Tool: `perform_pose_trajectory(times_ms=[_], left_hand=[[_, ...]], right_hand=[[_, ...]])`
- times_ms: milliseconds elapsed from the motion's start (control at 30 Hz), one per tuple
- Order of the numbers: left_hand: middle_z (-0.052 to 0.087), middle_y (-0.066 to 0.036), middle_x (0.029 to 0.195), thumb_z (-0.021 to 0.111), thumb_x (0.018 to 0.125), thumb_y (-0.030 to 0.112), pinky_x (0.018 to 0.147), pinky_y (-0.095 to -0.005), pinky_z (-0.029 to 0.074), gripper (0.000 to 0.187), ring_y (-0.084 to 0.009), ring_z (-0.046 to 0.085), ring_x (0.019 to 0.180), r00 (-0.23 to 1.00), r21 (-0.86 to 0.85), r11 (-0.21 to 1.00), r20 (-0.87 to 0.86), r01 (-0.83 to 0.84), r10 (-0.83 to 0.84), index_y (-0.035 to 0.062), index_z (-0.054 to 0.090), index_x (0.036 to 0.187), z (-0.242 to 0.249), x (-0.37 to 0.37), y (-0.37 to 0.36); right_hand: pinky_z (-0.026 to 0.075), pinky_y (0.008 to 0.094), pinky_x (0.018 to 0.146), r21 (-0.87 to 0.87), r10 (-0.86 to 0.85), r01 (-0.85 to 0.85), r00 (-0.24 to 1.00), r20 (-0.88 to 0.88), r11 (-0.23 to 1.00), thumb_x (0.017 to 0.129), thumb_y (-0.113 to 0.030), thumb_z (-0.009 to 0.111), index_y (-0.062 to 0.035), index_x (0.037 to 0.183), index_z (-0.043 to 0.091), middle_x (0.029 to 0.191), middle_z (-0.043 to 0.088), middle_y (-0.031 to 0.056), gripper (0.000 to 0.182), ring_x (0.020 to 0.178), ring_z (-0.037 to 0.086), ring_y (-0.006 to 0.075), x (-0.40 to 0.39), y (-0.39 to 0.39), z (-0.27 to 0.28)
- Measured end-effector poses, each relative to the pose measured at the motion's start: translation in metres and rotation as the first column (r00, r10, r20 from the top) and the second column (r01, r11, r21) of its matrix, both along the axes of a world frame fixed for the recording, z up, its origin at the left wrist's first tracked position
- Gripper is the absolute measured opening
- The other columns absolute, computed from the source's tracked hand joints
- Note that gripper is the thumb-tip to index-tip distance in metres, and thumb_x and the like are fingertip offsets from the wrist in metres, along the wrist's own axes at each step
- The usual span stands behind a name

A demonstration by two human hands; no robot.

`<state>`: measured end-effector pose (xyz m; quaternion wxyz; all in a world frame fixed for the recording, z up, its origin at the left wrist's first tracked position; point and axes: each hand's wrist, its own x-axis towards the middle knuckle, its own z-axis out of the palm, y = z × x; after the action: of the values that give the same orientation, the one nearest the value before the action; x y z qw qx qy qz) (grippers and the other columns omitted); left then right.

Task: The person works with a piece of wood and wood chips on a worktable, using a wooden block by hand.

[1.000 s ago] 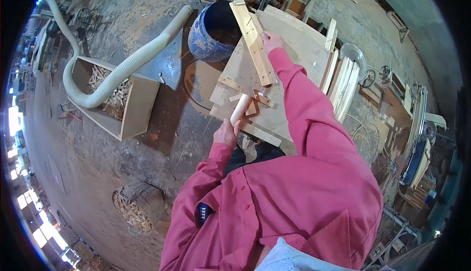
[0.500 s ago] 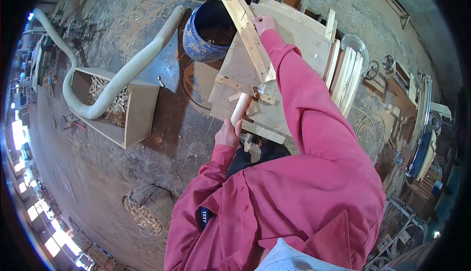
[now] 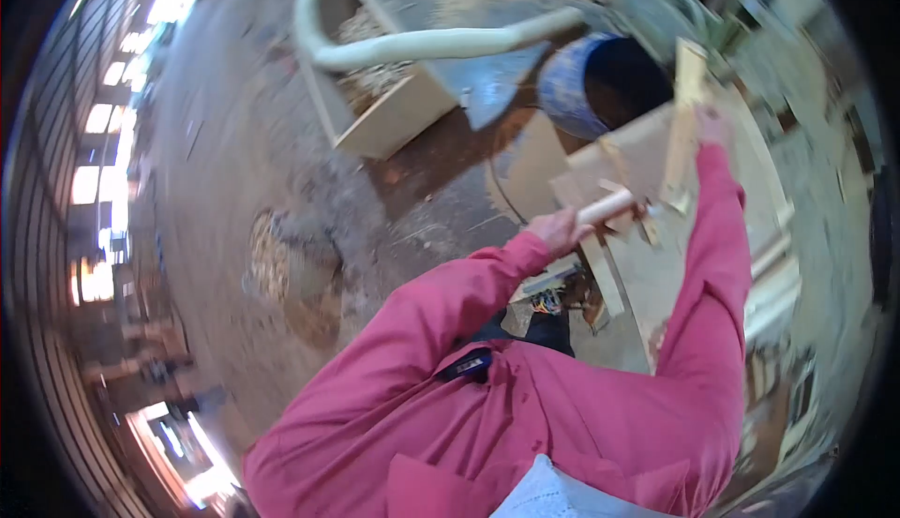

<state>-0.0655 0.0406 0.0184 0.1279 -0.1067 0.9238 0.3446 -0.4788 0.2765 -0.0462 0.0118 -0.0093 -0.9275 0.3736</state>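
My left hand (image 3: 558,229) is closed around one end of a short, pale wooden billet (image 3: 605,207) that looks rounded. The billet's other end lies against small wooden blocks on a plywood worktop (image 3: 647,255). My right hand (image 3: 712,127), blurred, is at the far part of a long wooden board (image 3: 682,143) that lies across the worktop. Its fingers appear closed on the board's right edge. The contact between billet and blocks is too smeared to make out.
A blue drum (image 3: 567,87) stands beyond the worktop. A pale flexible hose (image 3: 441,45) runs over a wooden box (image 3: 398,120) of offcuts. A basket of wood pieces (image 3: 272,260) is on the floor at left. Pale wooden strips (image 3: 773,288) lie at the right.
The view has swung, so the worktop, drum and box appear further right and are turned. My left hand still holds the billet, now tilted flatter in view. My right hand stays at the board.
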Motion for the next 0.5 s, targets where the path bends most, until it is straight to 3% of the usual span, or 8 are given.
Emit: perform_pose_trajectory(times_ms=[100,167,233,267,300,400,467,500], left_hand=[[0.068,-0.026,0.090,0.052,0.099,0.053,0.073,-0.0538,0.054,0.051,-0.0464,0.068,0.085,0.999,0.022,0.999,0.001,0.033,-0.033,0.0020,0.057,0.103,0.005,0.008,-0.001],[0.068,-0.025,0.090,0.052,0.099,0.051,0.073,-0.0540,0.054,0.049,-0.0461,0.068,0.084,0.998,0.041,0.999,-0.059,0.034,-0.031,0.0025,0.057,0.103,0.002,0.003,-0.004],[0.069,-0.024,0.090,0.053,0.098,0.051,0.071,-0.0546,0.054,0.049,-0.0464,0.068,0.081,0.995,0.036,0.999,-0.094,0.017,-0.013,0.0030,0.057,0.103,-0.005,0.008,-0.007],[0.069,-0.024,0.090,0.054,0.097,0.052,0.071,-0.0550,0.055,0.049,-0.0460,0.068,0.081,1.000,0.056,0.998,-0.013,-0.001,0.002,0.0029,0.057,0.103,0.005,0.010,-0.010],[0.070,-0.024,0.091,0.055,0.096,0.053,0.071,-0.0553,0.055,0.052,-0.0457,0.068,0.081,1.000,0.061,0.998,-0.015,-0.001,0.002,0.0022,0.057,0.103,-0.003,0.015,-0.013],[0.070,-0.024,0.089,0.058,0.095,0.050,0.072,-0.0548,0.055,0.050,-0.0457,0.069,0.081,0.999,0.124,0.991,0.011,-0.046,0.045,0.0014,0.062,0.105,0.002,0.032,-0.021],[0.070,-0.024,0.089,0.058,0.095,0.051,0.073,-0.0554,0.055,0.050,-0.0460,0.069,0.080,0.996,0.137,0.987,-0.024,-0.083,0.087,0.0017,0.062,0.103,0.005,0.047,-0.027],[0.070,-0.024,0.089,0.058,0.095,0.051,0.072,-0.0554,0.055,0.050,-0.0457,0.069,0.079,0.997,0.124,0.991,-0.039,-0.059,0.064,0.0021,0.062,0.103,0.006,0.053,-0.031]], right_hand=[[0.052,0.0449,0.091,0.126,-0.079,0.081,0.997,-0.020,0.989,0.082,-0.053,0.073,0.0008,0.109,0.073,0.109,0.072,0.0224,0.061,0.103,0.069,0.0355,0.014,0.013,0.005],[0.051,0.0430,0.091,-0.184,-0.168,0.182,0.982,0.088,0.966,0.090,-0.052,0.065,0.0004,0.109,0.073,0.104,0.074,0.0178,0.056,0.100,0.069,0.0322,0.007,0.040,-0.039],[0.048,0.0441,0.099,-0.144,0.009,0.015,0.986,0.165,0.989,0.099,-0.040,0.054,-0.0049,0.139,0.055,0.130,0.063,0.0173,0.054,0.113,0.062,0.0306,0.024,0.087,-0.067],[0.044,0.0450,0.106,-0.718,-0.089,0.398,0.900,0.427,0.571,0.099,-0.038,0.052,-0.0070,0.150,0.043,0.144,0.053,0.0185,0.060,0.127,0.055,0.0314,0.054,0.084,-0.044],[0.049,0.0431,0.098,-0.659,-0.298,0.576,0.816,0.495,0.484,0.100,-0.030,0.050,0.0009,0.129,0.060,0.134,0.061,0.0171,0.044,0.119,0.061,0.0314,0.126,0.052,0.032],[0.048,0.0476,0.102,-0.405,-0.345,0.364,0.931,0.121,0.839,0.100,-0.026,0.047,0.0049,0.136,0.053,0.132,0.060,0.0215,0.048,0.116,0.061,0.0360,0.184,0.126,0.001],[0.054,0.0459,0.096,-0.673,-0.607,0.491,0.791,0.079,0.553,0.101,-0.025,0.048,0.0025,0.134,0.056,0.125,0.063,0.0199,0.044,0.111,0.064,0.0347,0.209,0.107,0.016],[0.054,0.0459,0.096,-0.680,-0.568,0.462,0.819,0.080,0.570,0.101,-0.025,0.048,0.0025,0.134,0.056,0.125,0.063,0.0199,0.044,0.111,0.064,0.0347,0.215,0.073,0.041]])
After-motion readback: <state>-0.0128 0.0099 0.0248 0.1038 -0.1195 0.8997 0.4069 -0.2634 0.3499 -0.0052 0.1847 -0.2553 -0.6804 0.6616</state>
